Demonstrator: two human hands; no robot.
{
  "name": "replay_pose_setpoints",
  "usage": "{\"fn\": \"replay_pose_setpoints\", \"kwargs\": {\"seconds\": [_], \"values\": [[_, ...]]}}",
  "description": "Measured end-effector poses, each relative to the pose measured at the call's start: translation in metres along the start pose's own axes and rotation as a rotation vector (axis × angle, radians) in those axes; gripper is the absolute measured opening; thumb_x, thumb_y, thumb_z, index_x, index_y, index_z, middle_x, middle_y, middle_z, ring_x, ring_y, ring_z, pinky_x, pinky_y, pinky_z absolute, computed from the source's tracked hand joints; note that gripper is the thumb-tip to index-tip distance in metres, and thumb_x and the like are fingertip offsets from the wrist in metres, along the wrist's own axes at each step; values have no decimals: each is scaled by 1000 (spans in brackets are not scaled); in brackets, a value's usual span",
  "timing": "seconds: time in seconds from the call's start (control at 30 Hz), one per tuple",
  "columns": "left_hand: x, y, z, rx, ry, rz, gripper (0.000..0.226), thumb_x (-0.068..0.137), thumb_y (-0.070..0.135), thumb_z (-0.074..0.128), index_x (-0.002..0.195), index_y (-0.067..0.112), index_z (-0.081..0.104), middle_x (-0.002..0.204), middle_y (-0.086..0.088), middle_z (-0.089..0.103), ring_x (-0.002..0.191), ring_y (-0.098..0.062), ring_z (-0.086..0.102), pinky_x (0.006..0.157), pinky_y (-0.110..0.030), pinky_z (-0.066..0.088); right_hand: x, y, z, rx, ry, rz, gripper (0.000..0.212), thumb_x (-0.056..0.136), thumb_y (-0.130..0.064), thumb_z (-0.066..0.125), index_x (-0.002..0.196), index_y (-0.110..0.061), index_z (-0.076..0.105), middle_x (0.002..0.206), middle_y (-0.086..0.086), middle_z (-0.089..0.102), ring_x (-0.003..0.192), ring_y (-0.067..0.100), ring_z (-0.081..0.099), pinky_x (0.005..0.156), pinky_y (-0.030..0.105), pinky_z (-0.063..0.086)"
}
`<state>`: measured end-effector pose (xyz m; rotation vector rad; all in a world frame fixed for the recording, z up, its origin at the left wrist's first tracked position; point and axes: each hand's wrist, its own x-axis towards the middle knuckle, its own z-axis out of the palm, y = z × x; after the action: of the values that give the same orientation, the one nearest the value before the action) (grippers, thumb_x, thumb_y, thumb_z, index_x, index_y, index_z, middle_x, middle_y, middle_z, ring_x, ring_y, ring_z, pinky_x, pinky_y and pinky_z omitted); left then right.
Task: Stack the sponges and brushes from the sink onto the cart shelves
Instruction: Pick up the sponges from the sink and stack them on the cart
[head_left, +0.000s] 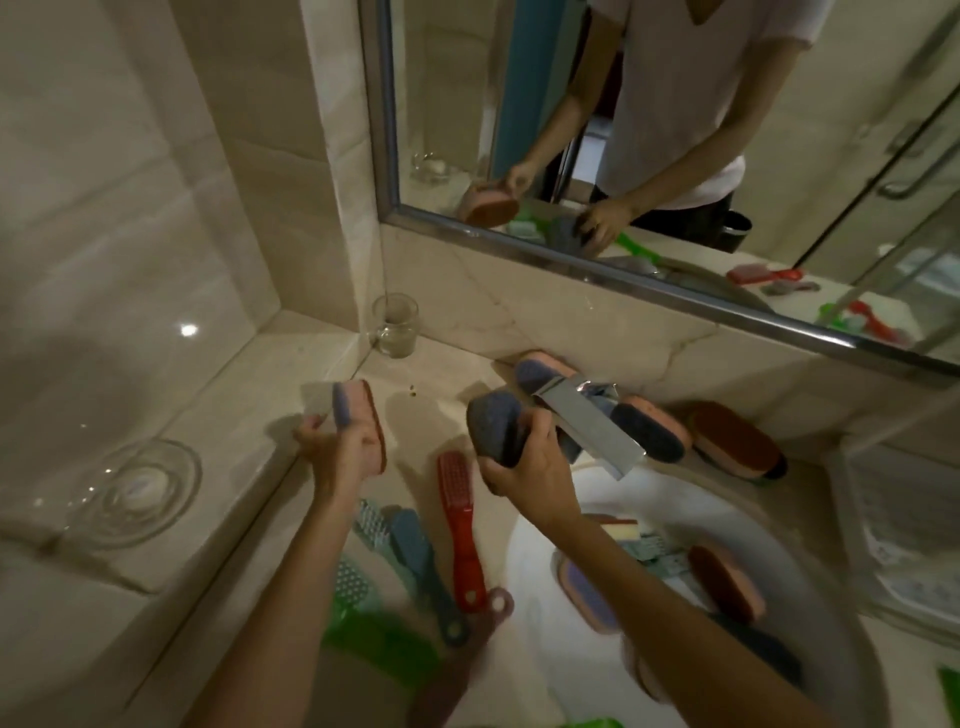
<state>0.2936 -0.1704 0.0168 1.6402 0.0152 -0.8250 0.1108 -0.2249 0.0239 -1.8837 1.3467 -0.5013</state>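
Pink-and-blue oval sponge (366, 421) is clamped by fingers of the left hand (337, 457); fingers of the right hand (530, 473) clamp a grey oval sponge (493, 426).

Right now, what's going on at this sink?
A person stands at a bathroom sink with a sponge in each hand. The left hand grips a pink sponge, and the right hand holds a grey sponge beside the faucet. More sponges lie in the basin and behind the faucet. A red brush and a blue brush lie on the counter. No cart is in view.
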Motion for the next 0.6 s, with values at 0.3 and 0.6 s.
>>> {"fn": "replay_pose_setpoints", "kwargs": {"seconds": [0.3,0.6], "values": [[-121,65,64,-412,-779,-53,26,77,18,50,99,16,63,74,-6,72,79,-24,62,73,-36,47,-48,-61,-118,400,132,-173,48,80,-13,69,111,-19,33,104,-10,47,99,10,56,81,36,57],[-263,68,170,-182,-1005,131,43,86,22,56,129,21,52,116,-9,66,106,-22,63,74,-34,53,-104,-29,-265,428,263,-143,56,78,-15,71,117,-21,31,110,-5,47,104,11,53,77,24,55]]}}
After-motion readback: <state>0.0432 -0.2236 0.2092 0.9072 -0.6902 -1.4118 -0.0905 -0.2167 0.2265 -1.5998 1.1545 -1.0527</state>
